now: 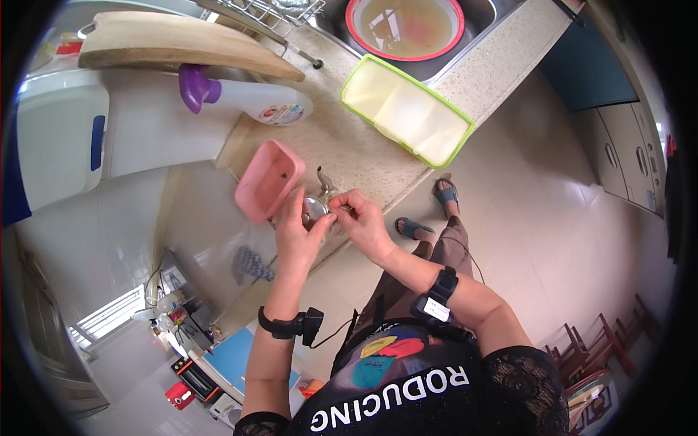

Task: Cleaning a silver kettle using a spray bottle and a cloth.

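Over the counter's front edge, my left hand (297,234) holds a small round shiny metal piece (315,209), probably a teapot lid, between thumb and fingers. My right hand (362,220) pinches at the right edge of this piece, its fingertips meeting my left thumb. Just beyond the fingers a curved metal spout (325,181) sticks up from a small pot, most of which my hands cover. Whether the lid sits on the pot or is held above it, I cannot tell. Left of my left hand stands a pink plastic tub (268,177) with a dark speck inside.
A green-rimmed plastic box (409,111) lies on the speckled counter (354,158). Behind are a sink (482,24) with a red-rimmed basin (406,27) of cloudy water, a purple-topped spray bottle (245,98), a wooden cutting board (180,46) and a wire rack (272,19).
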`<state>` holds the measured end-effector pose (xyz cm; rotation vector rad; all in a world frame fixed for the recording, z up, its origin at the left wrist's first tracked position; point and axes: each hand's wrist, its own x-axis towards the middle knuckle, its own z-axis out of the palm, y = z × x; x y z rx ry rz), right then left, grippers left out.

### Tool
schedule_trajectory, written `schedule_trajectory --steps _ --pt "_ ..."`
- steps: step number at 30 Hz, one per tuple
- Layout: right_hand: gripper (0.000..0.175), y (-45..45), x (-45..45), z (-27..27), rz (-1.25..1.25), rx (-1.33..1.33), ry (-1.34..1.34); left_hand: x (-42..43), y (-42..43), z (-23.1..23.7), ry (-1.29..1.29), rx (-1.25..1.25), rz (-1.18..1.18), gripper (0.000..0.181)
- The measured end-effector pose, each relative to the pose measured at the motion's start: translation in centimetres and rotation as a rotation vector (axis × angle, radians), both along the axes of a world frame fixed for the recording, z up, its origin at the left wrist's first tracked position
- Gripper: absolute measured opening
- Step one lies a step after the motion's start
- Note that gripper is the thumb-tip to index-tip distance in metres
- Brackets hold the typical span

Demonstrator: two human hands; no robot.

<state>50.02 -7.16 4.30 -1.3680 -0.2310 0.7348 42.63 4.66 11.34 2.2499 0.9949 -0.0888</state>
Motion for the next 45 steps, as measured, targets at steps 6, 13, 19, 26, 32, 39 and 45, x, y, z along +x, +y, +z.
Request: schedule_trajectory --steps 6,13,19,26,32,39,45 --pt "0.007 -0.7 1.8 -4.5 0.112 -0.194 -0.357 0.1 -0.2 -0.2 -0.039 0.122 -0.16 0.073" --pt "0.008 -1.2 0.0 0.8 0.115 0.009 0.052 -0.5 -0.4 -0.7 0.0 0.253 -0.184 0.071" --pt "0.021 -3.1 0.3 -1.5 0.03 -0.128 -0.072 -0.3 0.4 -0.2 0.118 0.085 -0.041 0.071" --pt "0.024 -2.8 3.2 -3.3 0.071 -0.258 -0.244 0.9 0.7 2.5 0.039 0.167 -0.448 0.073" --pt "0.018 -0.4 0.5 -2.6 0.008 -0.165 -0.114 0.8 1.4 2.1 0.099 -0.127 -0.261 0.09" --pt "0.015 -1.3 -0.8 -1.4 0.09 -0.049 -0.003 0.0 1.2 0.3 0.009 -0.074 -0.204 0.089" --pt "0.017 -1.5 -1.2 -1.7 0.069 -0.113 -0.092 -0.5 1.0 0.0 -0.003 -0.24 -0.055 0.088"
